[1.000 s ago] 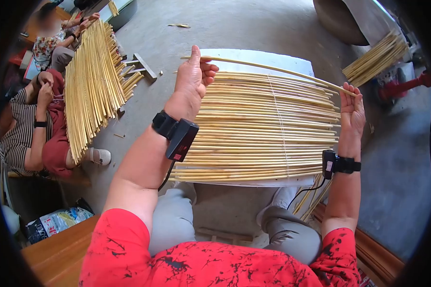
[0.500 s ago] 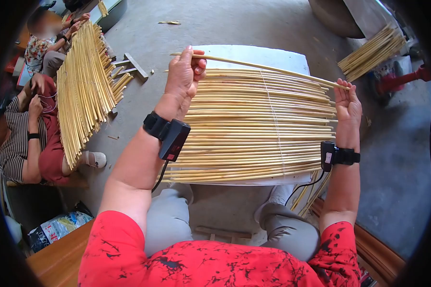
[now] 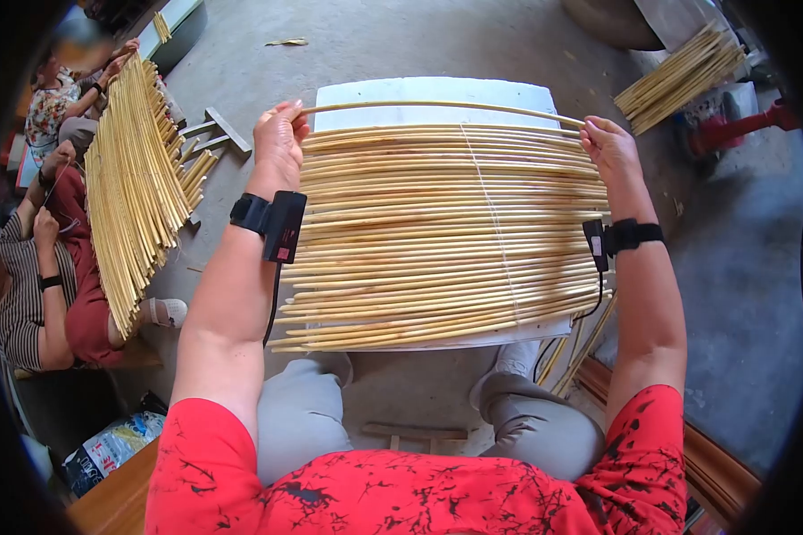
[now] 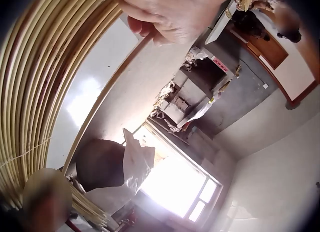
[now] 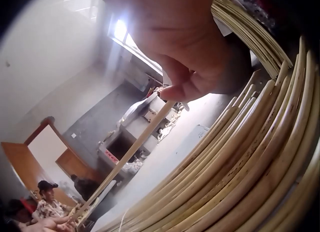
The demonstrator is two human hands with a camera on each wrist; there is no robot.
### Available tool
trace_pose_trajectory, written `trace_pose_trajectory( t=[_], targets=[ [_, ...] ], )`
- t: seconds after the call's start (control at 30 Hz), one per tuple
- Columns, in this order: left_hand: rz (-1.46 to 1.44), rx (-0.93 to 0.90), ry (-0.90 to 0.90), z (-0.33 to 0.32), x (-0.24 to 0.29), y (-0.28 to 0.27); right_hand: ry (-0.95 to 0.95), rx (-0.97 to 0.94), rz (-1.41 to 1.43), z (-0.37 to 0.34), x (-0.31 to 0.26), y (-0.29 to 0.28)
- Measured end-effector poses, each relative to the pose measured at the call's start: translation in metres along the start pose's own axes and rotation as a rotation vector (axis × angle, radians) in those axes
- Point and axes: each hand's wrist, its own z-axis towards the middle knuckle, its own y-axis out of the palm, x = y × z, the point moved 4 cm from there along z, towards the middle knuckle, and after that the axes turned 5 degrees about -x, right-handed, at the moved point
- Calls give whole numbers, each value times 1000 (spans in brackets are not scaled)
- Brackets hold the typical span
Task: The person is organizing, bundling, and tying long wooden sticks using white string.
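now, the left hand (image 3: 279, 147) and right hand (image 3: 610, 147) pinch a single stick (image 3: 437, 104) near its ends, just beyond the row of sticks (image 3: 437, 214) on the white board (image 3: 437, 89); whether it touches them is hard to tell.

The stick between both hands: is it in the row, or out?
Out: the left hand and right hand hold the stick near its ends, and white board shows between it and the row of sticks.

Got a striped-shirt person (image 3: 28, 308) and floral-shirt person (image 3: 52, 109) along the concrete floor's (image 3: 401, 45) left edge, printed plastic bag (image 3: 111, 450) near-left, dry tan scrap (image 3: 285, 42) toward the far edge.
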Motion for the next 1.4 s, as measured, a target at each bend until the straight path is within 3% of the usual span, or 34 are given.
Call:
trace_pose_trajectory(
  t=[0.03, 0.07, 0.13, 0.17, 0.23, 0.33, 0.43, 0.5, 0.57, 0.6, 0.73, 0.97, 1.03, 1.17, 1.27, 1.33, 1.4],
  targets=[
    [343, 294, 122, -14, 10, 3, 4, -4, -60, 4, 0, 3],
    [343, 295, 122, -12, 7, 0, 6, -14, -118, 8, 0, 8],
    [1106, 208, 1009, -27, 23, 29, 19, 11, -139, 16, 4, 7],
    [1048, 182, 882, -24, 17, 27, 61, 33, -132, 21, 11, 6],
    [1201, -489, 1091, -55, 2, 80, 126, 94, -186, 25, 18, 4],
    [1441, -644, 1034, -59, -39, 104, 126, 44, -281, 27, 18, 6],
    [1436, -638, 1030, -59, -51, 113, 98, -35, -430, 29, 16, 6],
    [1608, -689, 845, -59, -59, 117, 62, -45, -522, 28, 16, 5],
    [1587, -727, 791, -63, -56, 120, 26, -54, -614, 30, 15, 7],
    [1568, -768, 736, -66, -56, 120, -54, 27, -668, 28, 12, 8],
    [1532, -770, 790, -73, -63, 118, -254, 137, -797, 30, 9, 10],
    [1580, -670, 908, -78, -71, 112, -209, 193, -842, 25, 9, 6],
    [1584, -672, 913, -79, -71, 111, -435, 210, -1026, 23, 5, 4],
    [1565, -674, 884, -75, -71, 113, -477, 267, -1111, 10, 1, -2],
    [1577, -672, 862, -77, -70, 114, -498, 208, -1224, 7, 8, 1],
    [1587, -651, 883, -76, -70, 113, -678, 22, -1420, 3, 17, 17],
    [1581, -647, 888, -76, -70, 112, -669, -53, -1517, -3, 27, 31]
  ],
)
